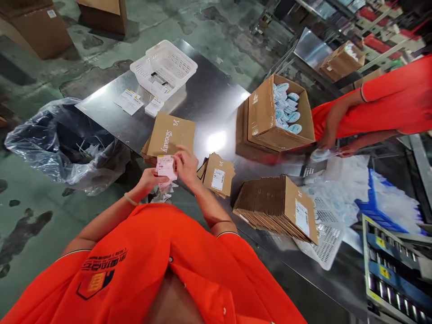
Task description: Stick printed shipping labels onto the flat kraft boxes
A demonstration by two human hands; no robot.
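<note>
My left hand is closed around a small stack of printed labels, held upright by the edge of the metal table. My right hand is closed at the right edge of the same labels, thumb against the paper and fingers curled. Just behind both hands lies a flat brown cardboard carton with printed lettering, on top of other flat cardboard. Right of my right hand is a short stack of flattened cartons, the top one bearing a white label. Crumpled paper strips hang below the labels.
A white basket and printed cards are at the table's far end. Right are a carton of round blue-white packs, many folded cartons and a co-worker's hands. A lined waste bin stands left.
</note>
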